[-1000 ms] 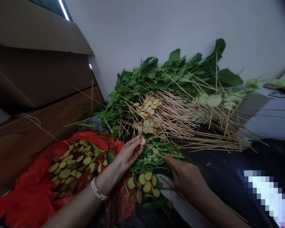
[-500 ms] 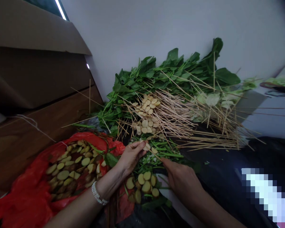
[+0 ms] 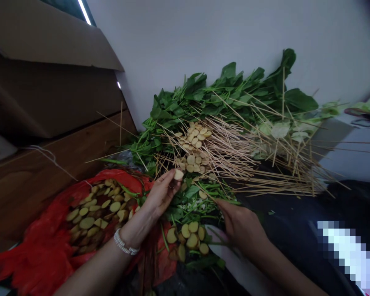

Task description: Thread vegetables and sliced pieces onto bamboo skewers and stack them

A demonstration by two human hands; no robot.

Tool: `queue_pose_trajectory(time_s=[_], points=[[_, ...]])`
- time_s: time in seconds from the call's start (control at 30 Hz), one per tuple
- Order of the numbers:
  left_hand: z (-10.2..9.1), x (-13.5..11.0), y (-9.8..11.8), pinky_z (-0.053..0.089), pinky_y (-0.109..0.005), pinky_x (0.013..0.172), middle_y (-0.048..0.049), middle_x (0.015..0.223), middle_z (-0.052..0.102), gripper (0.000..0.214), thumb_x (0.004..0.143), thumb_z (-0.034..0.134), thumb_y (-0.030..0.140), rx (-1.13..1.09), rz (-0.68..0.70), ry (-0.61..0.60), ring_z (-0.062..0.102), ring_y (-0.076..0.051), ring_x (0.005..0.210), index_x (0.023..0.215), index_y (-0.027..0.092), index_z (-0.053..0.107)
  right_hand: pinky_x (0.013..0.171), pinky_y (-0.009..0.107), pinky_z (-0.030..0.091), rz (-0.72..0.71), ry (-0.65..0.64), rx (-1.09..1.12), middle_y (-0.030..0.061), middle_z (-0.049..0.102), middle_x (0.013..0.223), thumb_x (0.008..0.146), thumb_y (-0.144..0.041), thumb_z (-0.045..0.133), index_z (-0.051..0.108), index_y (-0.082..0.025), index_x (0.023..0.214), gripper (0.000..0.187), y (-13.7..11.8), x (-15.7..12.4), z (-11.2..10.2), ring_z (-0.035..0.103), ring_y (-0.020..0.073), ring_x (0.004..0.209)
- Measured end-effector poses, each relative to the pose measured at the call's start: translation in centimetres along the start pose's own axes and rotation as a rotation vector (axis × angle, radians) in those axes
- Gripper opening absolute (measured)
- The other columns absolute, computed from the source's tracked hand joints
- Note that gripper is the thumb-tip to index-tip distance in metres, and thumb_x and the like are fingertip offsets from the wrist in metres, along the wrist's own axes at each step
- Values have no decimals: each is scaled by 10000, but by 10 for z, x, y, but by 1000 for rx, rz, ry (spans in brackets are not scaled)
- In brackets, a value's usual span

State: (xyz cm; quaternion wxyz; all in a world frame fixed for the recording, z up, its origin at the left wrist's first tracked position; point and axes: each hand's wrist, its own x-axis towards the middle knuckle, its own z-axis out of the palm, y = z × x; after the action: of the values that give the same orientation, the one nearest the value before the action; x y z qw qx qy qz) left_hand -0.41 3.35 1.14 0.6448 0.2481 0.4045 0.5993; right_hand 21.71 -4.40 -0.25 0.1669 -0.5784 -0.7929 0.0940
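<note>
Left of the left hand, a red plastic bag holds cut potatoes. The left hand pinches one potato slice between thumb and fingertips, the other fingers loosely curled. Between the two grips, nearer the wearer, lies a cluster of potato rounds. Just left of the right grip, another slice appears threaded on a wooden skewer, whose near end the right hand grasps, fingers closed and partly hidden.

A pale wall rises behind in dim light; at left a brown cardboard box sits above a wooden surface, and a narrow bright strip glows higher up
</note>
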Motion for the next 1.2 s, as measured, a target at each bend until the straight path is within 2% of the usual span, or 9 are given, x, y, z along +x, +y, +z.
queue_pose_trajectory(time_s=[0.27, 0.43, 0.53, 0.7, 0.83, 0.9, 0.97, 1.1, 1.2], points=[[3, -5, 5, 449, -92, 412, -46, 708, 662, 159, 908, 545, 163, 74, -140, -129, 601, -64, 536, 943, 105, 689, 601, 254, 429, 60, -89, -128, 39, 744, 944, 926, -132, 349, 613, -256, 1164, 376, 2, 6, 1, 704, 200, 796], [8, -13, 17, 578, -205, 709, -120, 948, 717, 213, 883, 548, 84, 122, -222, -132, 695, -147, 835, 1051, 115, 675, 591, 259, 411, 84, -118, -176, 49, 741, 904, 960, -176, 335, 619, -250, 1127, 337, 9, 9, 1, 702, 204, 788], [8, -27, 38, 570, -259, 777, -115, 1031, 710, 250, 847, 589, 75, 221, -240, -167, 688, -163, 887, 1072, 142, 675, 585, 245, 394, 98, -121, -203, 39, 739, 915, 961, -192, 359, 616, -254, 1116, 307, 11, 8, 0, 699, 191, 795], [-23, -52, 81, 538, -244, 718, -59, 922, 712, 293, 777, 712, 235, 534, -7, -138, 653, -136, 773, 1063, 169, 698, 571, 242, 377, -69, -62, -251, 45, 732, 947, 927, -127, 380, 581, -226, 1194, 349, 7, 2, -2, 690, 178, 783], [-63, -58, 95, 512, -315, 731, -64, 914, 724, 363, 733, 716, 409, 1022, 195, -116, 658, -206, 799, 1028, 198, 728, 562, 247, 363, -191, -50, -269, 47, 723, 909, 866, -81, 439, 566, -205, 1240, 414, 5, -2, 3, 679, 179, 745], [-70, -62, 90, 478, -367, 828, -87, 1020, 716, 329, 738, 697, 387, 1303, 412, -71, 640, -256, 927, 1014, 214, 743, 549, 248, 350, -236, -4, -272, 38, 715, 852, 840, -70, 468, 577, -196, 1235, 429, 5, -4, 7, 668, 174, 698], [-64, -70, 76, 426, -397, 897, -99, 1061, 698, 261, 787, 645, 357, 1534, 612, -39, 604, -269, 984, 978, 217, 754, 538, 248, 337, -282, 61, -270, 31, 703, 804, 819, -58, 485, 592, -183, 1219, 432, 5, -5, 10, 652, 161, 657], [-30, -91, 31, 414, -379, 842, -90, 878, 681, 333, 899, 507, 413, 1790, 541, -235, 583, -247, 914, 807, 207, 752, 533, 251, 327, -331, 161, -259, 24, 688, 766, 798, -54, 505, 604, -164, 1212, 440, 7, -6, 13, 627, 149, 615], [-12, -98, 1, 402, -412, 812, -118, 884, 658, 382, 853, 547, 516, 1957, 414, -224, 550, -306, 975, 782, 199, 746, 542, 256, 329, -339, 195, -248, 24, 684, 759, 807, -51, 491, 612, -156, 1204, 428, 8, -6, 11, 617, 146, 600]])
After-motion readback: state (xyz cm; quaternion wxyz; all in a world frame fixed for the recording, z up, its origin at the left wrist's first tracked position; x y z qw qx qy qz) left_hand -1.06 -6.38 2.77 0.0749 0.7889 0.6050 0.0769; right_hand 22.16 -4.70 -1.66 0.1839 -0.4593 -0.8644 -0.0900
